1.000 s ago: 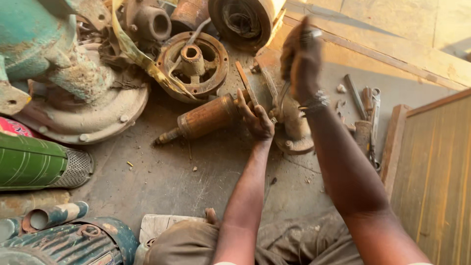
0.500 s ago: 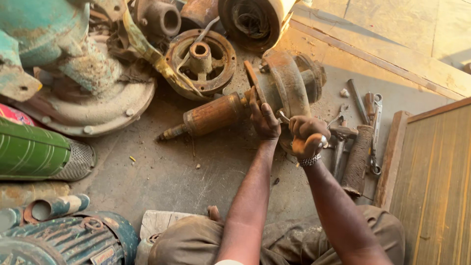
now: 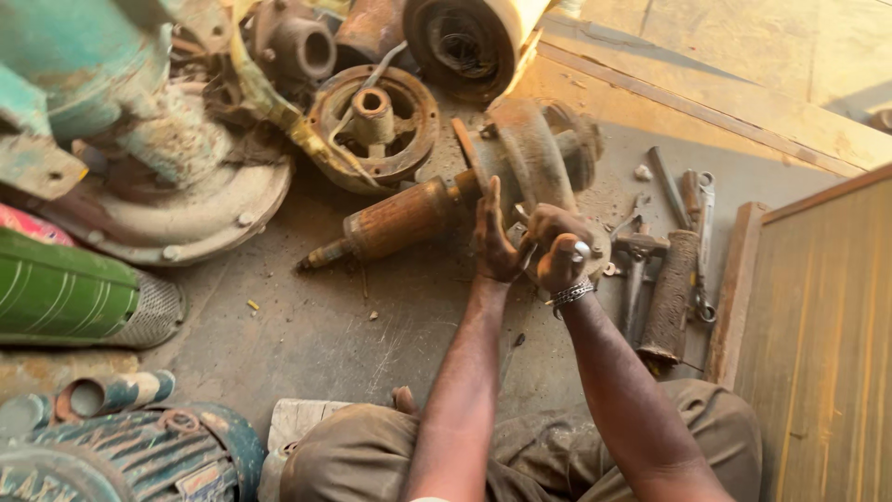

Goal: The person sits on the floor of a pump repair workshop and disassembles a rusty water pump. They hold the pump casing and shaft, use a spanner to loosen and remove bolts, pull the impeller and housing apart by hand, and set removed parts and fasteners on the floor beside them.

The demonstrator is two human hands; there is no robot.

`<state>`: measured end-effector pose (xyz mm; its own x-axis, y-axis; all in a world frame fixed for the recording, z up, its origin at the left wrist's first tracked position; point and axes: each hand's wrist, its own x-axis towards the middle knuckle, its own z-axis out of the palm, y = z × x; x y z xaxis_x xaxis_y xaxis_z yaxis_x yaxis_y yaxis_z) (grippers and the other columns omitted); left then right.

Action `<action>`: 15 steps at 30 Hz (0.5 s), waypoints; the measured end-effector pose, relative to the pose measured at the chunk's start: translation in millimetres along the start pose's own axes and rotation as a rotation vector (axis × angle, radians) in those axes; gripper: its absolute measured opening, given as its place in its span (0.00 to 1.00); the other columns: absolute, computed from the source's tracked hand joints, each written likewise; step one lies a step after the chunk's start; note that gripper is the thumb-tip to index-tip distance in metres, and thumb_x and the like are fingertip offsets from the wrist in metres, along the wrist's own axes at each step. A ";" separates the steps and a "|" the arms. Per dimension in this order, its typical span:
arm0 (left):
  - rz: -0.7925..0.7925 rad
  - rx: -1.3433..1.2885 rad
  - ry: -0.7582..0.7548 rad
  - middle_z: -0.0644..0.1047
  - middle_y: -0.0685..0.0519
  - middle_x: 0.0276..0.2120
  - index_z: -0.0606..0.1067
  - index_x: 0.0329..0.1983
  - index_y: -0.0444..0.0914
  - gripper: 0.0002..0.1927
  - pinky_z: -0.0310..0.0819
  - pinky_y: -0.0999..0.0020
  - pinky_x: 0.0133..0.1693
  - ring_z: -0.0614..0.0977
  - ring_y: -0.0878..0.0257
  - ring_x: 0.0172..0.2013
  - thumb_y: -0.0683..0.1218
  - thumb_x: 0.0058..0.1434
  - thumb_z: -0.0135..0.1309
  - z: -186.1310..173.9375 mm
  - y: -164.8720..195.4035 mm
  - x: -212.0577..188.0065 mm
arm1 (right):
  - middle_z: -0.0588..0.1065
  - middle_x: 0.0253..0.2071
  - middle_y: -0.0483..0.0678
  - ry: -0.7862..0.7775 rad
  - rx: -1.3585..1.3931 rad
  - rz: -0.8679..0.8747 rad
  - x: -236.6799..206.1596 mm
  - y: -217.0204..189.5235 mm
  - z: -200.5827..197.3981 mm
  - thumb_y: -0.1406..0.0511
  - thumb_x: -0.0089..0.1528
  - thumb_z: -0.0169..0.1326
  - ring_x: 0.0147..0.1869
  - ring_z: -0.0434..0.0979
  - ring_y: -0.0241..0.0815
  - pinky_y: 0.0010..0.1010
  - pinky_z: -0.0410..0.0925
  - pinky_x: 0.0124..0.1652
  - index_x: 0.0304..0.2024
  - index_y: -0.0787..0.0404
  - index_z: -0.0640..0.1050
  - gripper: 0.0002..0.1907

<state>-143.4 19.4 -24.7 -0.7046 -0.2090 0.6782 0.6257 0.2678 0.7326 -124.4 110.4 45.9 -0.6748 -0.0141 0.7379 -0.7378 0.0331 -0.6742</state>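
Your left hand (image 3: 492, 237) stands on edge with its fingers straight and spread upward, the palm flat against the side of the rusty housing (image 3: 534, 158); it grips nothing. Your right hand (image 3: 556, 249) is curled into a fist just beside it, touching the left palm, and a small pale tip shows at the top of the fist. You cannot tell what that fist is closed on. A metal bracelet (image 3: 571, 294) sits on your right wrist.

The housing lies on the concrete floor (image 3: 307, 325) in front of your knees, tilted on its rim. A rusty rotor (image 3: 395, 223) with a thin shaft sticks out of it to the left, its tip resting on the floor.

Behind the rotor lies a round rusty cover (image 3: 376, 125) with a hub in the middle. To the left sits a teal pump body (image 3: 93, 102) on a wide flange. A green ribbed motor (image 3: 65, 293) lies at the left edge, and a striped teal motor (image 3: 121, 455) lies at the lower left.

To the right of your hands lie a hammer (image 3: 636, 265), a rusty cylinder (image 3: 669, 297) and 1 wrench (image 3: 704, 251), close together. A wooden board (image 3: 818, 325) stands at the far right.
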 end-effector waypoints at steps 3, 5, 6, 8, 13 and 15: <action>-0.050 0.088 -0.031 0.76 0.39 0.53 0.63 0.73 0.41 0.46 0.81 0.54 0.51 0.81 0.47 0.51 0.77 0.66 0.46 4.1 -8.8 1.8 | 0.65 0.24 0.45 -0.023 -0.137 -0.012 -3.0 7.1 -5.9 0.37 0.71 0.35 0.30 0.65 0.39 0.32 0.59 0.36 0.23 0.59 0.63 0.38; -0.118 0.160 -0.026 0.79 0.43 0.48 0.72 0.68 0.47 0.43 0.85 0.57 0.47 0.84 0.50 0.46 0.78 0.64 0.40 10.0 -15.7 2.4 | 0.68 0.30 0.46 -0.015 -0.169 0.013 -10.1 16.7 -11.0 0.37 0.72 0.35 0.37 0.68 0.40 0.33 0.63 0.41 0.29 0.59 0.67 0.36; -0.094 0.178 -0.022 0.79 0.44 0.47 0.71 0.68 0.47 0.44 0.85 0.58 0.46 0.85 0.51 0.46 0.79 0.64 0.35 13.1 -18.4 2.1 | 0.70 0.34 0.47 0.000 -0.148 0.048 -18.4 19.2 -14.8 0.37 0.71 0.37 0.40 0.69 0.41 0.32 0.65 0.42 0.35 0.59 0.69 0.34; -0.060 0.214 -0.016 0.79 0.45 0.44 0.71 0.68 0.47 0.47 0.86 0.61 0.45 0.86 0.52 0.44 0.81 0.63 0.27 16.8 -21.8 1.2 | 0.67 0.54 0.49 0.113 -0.011 0.081 -45.5 17.2 -24.8 0.35 0.68 0.39 0.58 0.67 0.44 0.36 0.64 0.57 0.55 0.58 0.65 0.36; 0.010 0.196 0.062 0.79 0.44 0.47 0.71 0.67 0.46 0.43 0.86 0.58 0.49 0.85 0.48 0.48 0.78 0.69 0.28 21.0 -23.4 -0.1 | 0.75 0.59 0.53 0.811 0.447 0.157 -153.1 -58.7 -65.7 0.39 0.73 0.44 0.63 0.74 0.51 0.43 0.69 0.62 0.64 0.59 0.69 0.34; 0.023 0.195 0.093 0.78 0.42 0.50 0.70 0.69 0.46 0.41 0.85 0.56 0.48 0.84 0.47 0.48 0.77 0.70 0.29 19.9 -17.7 3.1 | 0.75 0.56 0.52 0.996 0.389 0.189 -156.2 -80.6 -70.3 0.41 0.76 0.42 0.61 0.73 0.49 0.41 0.70 0.59 0.62 0.58 0.70 0.30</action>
<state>-163.4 32.8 -36.7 -0.6510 -0.2841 0.7039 0.5586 0.4485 0.6977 41.5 180.2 -12.7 -0.5924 0.7811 0.1973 -0.6956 -0.3723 -0.6145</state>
